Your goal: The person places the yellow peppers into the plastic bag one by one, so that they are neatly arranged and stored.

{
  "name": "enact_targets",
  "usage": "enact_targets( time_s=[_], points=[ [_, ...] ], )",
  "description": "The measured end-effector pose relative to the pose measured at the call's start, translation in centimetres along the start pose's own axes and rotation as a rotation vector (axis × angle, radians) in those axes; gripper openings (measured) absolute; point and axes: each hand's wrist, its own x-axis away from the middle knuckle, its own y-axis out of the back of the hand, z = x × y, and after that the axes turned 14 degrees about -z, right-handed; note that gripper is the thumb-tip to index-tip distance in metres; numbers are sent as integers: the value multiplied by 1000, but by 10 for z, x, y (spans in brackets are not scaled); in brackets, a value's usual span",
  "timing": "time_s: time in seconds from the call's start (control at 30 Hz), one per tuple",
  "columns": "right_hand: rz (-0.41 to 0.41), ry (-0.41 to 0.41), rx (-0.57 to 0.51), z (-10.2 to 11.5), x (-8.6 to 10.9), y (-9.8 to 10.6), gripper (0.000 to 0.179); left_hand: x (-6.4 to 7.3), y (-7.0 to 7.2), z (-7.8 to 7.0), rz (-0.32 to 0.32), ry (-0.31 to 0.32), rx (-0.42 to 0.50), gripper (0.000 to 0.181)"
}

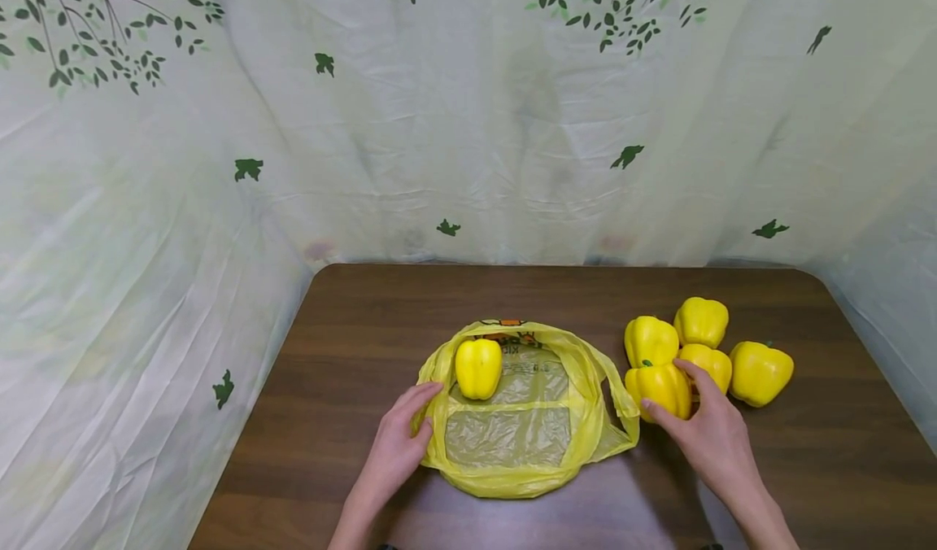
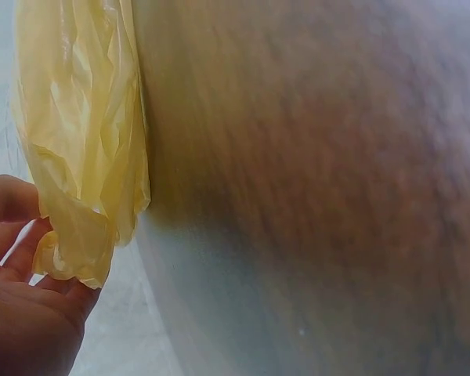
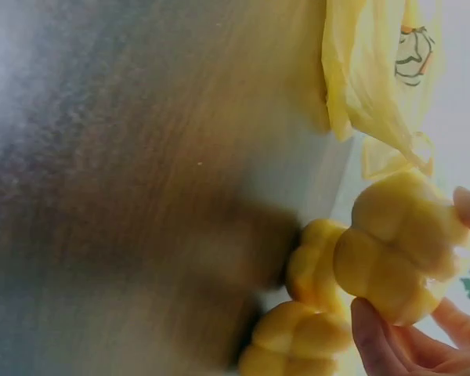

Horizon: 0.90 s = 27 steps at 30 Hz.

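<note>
A yellow plastic bag (image 1: pixel 512 485) lies on the table with its mouth spread wide, and one yellow bell pepper (image 1: pixel 479 368) sits inside near its far left. My left hand (image 1: pixel 398 436) pinches the bag's left rim; in the left wrist view the crumpled plastic (image 2: pixel 82 204) is between thumb and fingers. My right hand (image 1: pixel 710 436) grips a yellow bell pepper (image 1: pixel 659 390) just right of the bag's handle loop. The right wrist view shows that pepper (image 3: pixel 399 243) between thumb and fingers, lifted above the tabletop.
Several more yellow bell peppers (image 1: pixel 761 373) cluster on the right side of the brown wooden table (image 1: pixel 366 306), just beyond the right hand. Behind the table hangs a pale curtain (image 1: pixel 476 151) with a leaf print.
</note>
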Motion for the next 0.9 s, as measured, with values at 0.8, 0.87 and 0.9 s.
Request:
enact_targets(
  time_s=[0.8,0.87,0.9],
  points=[
    [-29,71,-97,25,-16,0,78,0,0,0,8,18,-6,50],
    [-14,68,-111,28,-17,0,77,0,0,0,8,18,-4,50],
    [-2,60,-122,30,-17,0,77,0,0,0,6,16,-2,50]
  ],
)
